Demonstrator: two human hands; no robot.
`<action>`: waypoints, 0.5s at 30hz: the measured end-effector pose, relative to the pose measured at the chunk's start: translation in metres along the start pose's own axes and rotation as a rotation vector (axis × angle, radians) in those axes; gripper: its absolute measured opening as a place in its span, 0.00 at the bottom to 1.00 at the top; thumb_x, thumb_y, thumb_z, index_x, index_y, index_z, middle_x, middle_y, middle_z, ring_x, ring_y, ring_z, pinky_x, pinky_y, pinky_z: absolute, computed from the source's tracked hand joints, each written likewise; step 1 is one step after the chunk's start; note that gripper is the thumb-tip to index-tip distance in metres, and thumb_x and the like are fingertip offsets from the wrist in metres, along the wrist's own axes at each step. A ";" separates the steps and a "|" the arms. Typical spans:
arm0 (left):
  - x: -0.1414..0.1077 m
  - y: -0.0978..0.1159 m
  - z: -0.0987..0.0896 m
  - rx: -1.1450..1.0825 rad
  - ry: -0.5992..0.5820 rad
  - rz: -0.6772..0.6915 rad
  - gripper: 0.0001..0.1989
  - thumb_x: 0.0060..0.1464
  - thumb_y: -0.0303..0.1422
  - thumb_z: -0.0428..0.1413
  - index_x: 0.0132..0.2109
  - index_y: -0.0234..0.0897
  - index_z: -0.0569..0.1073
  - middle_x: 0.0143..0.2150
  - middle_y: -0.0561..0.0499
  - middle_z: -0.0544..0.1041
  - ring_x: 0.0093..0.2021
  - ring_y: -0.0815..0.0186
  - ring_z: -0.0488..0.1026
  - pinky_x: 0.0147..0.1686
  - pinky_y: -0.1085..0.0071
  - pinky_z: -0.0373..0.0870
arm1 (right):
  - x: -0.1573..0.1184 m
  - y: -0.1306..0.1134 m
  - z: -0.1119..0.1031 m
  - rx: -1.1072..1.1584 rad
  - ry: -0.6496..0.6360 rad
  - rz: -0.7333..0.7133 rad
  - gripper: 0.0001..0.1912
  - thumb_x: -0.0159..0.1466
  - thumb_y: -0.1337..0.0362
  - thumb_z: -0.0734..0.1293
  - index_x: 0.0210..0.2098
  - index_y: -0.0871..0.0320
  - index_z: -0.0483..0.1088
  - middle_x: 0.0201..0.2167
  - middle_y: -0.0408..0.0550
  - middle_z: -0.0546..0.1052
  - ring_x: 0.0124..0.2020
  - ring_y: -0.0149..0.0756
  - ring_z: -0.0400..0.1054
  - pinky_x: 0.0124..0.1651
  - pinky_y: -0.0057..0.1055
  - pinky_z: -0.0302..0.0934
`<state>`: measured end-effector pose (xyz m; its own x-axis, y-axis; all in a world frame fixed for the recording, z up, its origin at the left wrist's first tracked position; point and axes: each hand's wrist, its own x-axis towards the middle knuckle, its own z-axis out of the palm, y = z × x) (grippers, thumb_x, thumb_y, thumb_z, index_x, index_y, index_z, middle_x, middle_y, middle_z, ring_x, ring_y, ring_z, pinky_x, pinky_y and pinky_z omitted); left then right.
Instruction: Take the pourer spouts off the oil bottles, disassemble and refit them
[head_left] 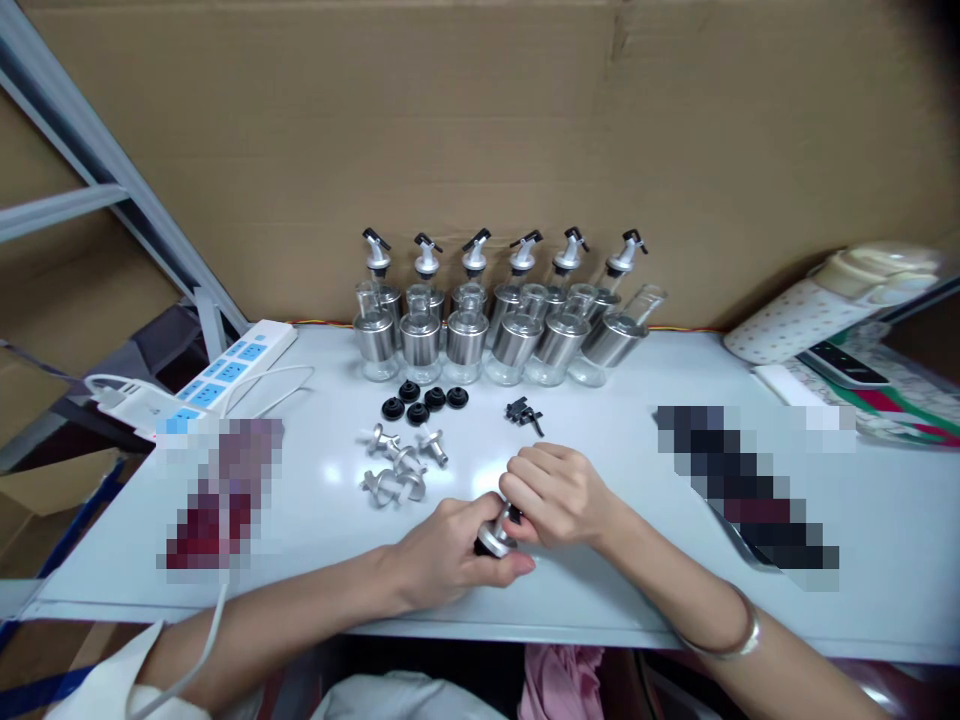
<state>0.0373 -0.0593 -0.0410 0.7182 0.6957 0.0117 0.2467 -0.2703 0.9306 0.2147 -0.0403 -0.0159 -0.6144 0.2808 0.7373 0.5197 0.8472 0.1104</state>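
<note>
Near the table's front edge, my left hand (455,548) is closed around the base of a silver and black pourer top (495,538). My right hand (559,495) is closed over the upper end of the same top, its fingers curled and touching a black part. Behind the hands lie a few small black levers (525,413). To the left are several black stoppers (418,411) and several loose silver spouts (384,486). A front row of open glass and steel bottles (466,345) stands before a back row fitted with pourer tops (475,255).
A white power strip (217,378) with cables lies at the left. At the right are a dotted white flask (795,305), tilted, and a dark blurred-out object (742,490). Another blurred-out object (225,490) is at the left. A cardboard wall (450,130) stands behind the table.
</note>
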 end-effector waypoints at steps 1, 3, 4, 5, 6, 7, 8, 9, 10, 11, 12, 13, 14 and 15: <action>0.000 0.001 -0.001 0.002 -0.010 0.019 0.18 0.52 0.47 0.55 0.31 0.38 0.60 0.22 0.59 0.60 0.22 0.73 0.56 0.22 0.76 0.54 | -0.001 0.000 0.001 0.090 0.042 0.083 0.29 0.72 0.60 0.45 0.17 0.56 0.57 0.12 0.40 0.59 0.15 0.29 0.51 0.20 0.29 0.46; 0.001 0.004 -0.003 -0.012 -0.031 0.058 0.18 0.52 0.45 0.56 0.29 0.39 0.58 0.24 0.58 0.63 0.23 0.73 0.57 0.24 0.76 0.56 | -0.004 0.001 0.001 0.277 0.148 0.295 0.27 0.72 0.64 0.43 0.19 0.56 0.57 0.13 0.40 0.60 0.14 0.27 0.51 0.20 0.27 0.48; 0.001 0.005 -0.003 -0.025 -0.040 0.068 0.17 0.52 0.44 0.56 0.29 0.39 0.58 0.25 0.57 0.65 0.23 0.73 0.58 0.25 0.77 0.58 | -0.005 0.002 0.000 0.338 0.189 0.392 0.27 0.72 0.65 0.43 0.19 0.56 0.57 0.13 0.40 0.60 0.14 0.27 0.52 0.20 0.26 0.49; 0.002 0.006 -0.003 -0.038 -0.049 0.068 0.17 0.52 0.43 0.56 0.29 0.39 0.58 0.25 0.57 0.66 0.23 0.73 0.58 0.26 0.77 0.58 | -0.006 0.005 -0.001 0.362 0.203 0.475 0.26 0.72 0.64 0.44 0.20 0.56 0.57 0.14 0.40 0.61 0.15 0.27 0.53 0.20 0.26 0.50; 0.002 0.007 -0.002 -0.047 -0.057 0.058 0.16 0.52 0.42 0.56 0.29 0.39 0.58 0.25 0.57 0.66 0.23 0.74 0.58 0.25 0.77 0.58 | -0.007 0.009 -0.002 0.356 0.188 0.547 0.25 0.72 0.62 0.46 0.20 0.56 0.58 0.15 0.41 0.62 0.16 0.27 0.55 0.21 0.26 0.51; 0.002 0.006 -0.001 -0.048 -0.068 0.047 0.16 0.51 0.43 0.56 0.29 0.39 0.58 0.25 0.57 0.67 0.23 0.74 0.58 0.25 0.77 0.58 | -0.007 0.014 -0.004 0.333 0.158 0.621 0.23 0.71 0.60 0.48 0.21 0.56 0.58 0.15 0.41 0.62 0.17 0.27 0.56 0.22 0.26 0.52; 0.002 0.005 0.000 -0.046 -0.079 0.036 0.16 0.50 0.43 0.56 0.29 0.38 0.59 0.25 0.57 0.67 0.23 0.74 0.58 0.25 0.77 0.58 | -0.008 0.021 -0.005 0.304 0.129 0.710 0.22 0.70 0.58 0.51 0.22 0.56 0.59 0.16 0.41 0.62 0.18 0.28 0.57 0.23 0.26 0.53; 0.002 0.004 0.001 -0.047 -0.085 0.027 0.16 0.50 0.43 0.57 0.29 0.38 0.60 0.24 0.57 0.67 0.23 0.74 0.58 0.24 0.77 0.58 | -0.009 0.029 -0.006 0.280 0.096 0.804 0.20 0.69 0.56 0.54 0.24 0.56 0.60 0.17 0.40 0.63 0.19 0.28 0.58 0.24 0.26 0.54; 0.002 0.002 0.001 -0.052 -0.080 0.022 0.16 0.50 0.44 0.57 0.30 0.38 0.60 0.24 0.57 0.66 0.22 0.74 0.58 0.24 0.77 0.58 | -0.012 0.038 -0.007 0.265 0.078 0.893 0.18 0.67 0.54 0.56 0.25 0.56 0.62 0.18 0.40 0.63 0.20 0.28 0.58 0.24 0.25 0.54; 0.002 -0.001 0.001 -0.062 -0.068 0.019 0.16 0.50 0.44 0.57 0.30 0.37 0.61 0.24 0.57 0.66 0.22 0.74 0.58 0.24 0.77 0.58 | -0.016 0.048 -0.008 0.261 0.068 0.969 0.17 0.66 0.53 0.58 0.26 0.56 0.63 0.19 0.40 0.64 0.21 0.29 0.58 0.25 0.26 0.54; 0.002 -0.003 0.001 -0.076 -0.049 0.018 0.16 0.50 0.44 0.57 0.31 0.37 0.63 0.24 0.58 0.65 0.22 0.74 0.58 0.24 0.77 0.58 | -0.020 0.057 -0.007 0.266 0.055 1.037 0.16 0.64 0.52 0.59 0.27 0.57 0.64 0.19 0.40 0.65 0.21 0.29 0.59 0.25 0.26 0.55; 0.002 -0.004 0.001 -0.091 -0.021 0.018 0.16 0.51 0.44 0.56 0.33 0.37 0.63 0.23 0.58 0.64 0.22 0.74 0.58 0.24 0.77 0.58 | -0.026 0.066 -0.007 0.278 0.025 1.101 0.16 0.63 0.51 0.60 0.27 0.57 0.65 0.19 0.41 0.66 0.21 0.30 0.60 0.25 0.27 0.56; 0.003 -0.005 0.001 -0.106 0.012 0.016 0.15 0.51 0.44 0.56 0.34 0.36 0.64 0.23 0.58 0.63 0.22 0.74 0.57 0.24 0.77 0.58 | -0.032 0.074 -0.005 0.288 -0.024 1.158 0.17 0.62 0.51 0.61 0.27 0.58 0.65 0.19 0.42 0.68 0.21 0.30 0.61 0.25 0.27 0.57; 0.003 -0.006 0.000 -0.120 0.043 0.010 0.15 0.51 0.44 0.56 0.34 0.36 0.65 0.23 0.59 0.62 0.22 0.74 0.56 0.24 0.77 0.57 | -0.038 0.081 -0.004 0.284 -0.100 1.200 0.16 0.62 0.52 0.61 0.27 0.58 0.66 0.19 0.43 0.70 0.20 0.31 0.62 0.25 0.28 0.58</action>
<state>0.0382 -0.0556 -0.0463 0.6913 0.7218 0.0347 0.1582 -0.1980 0.9674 0.2821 0.0159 -0.0320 0.1125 0.9698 0.2164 0.6459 0.0941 -0.7576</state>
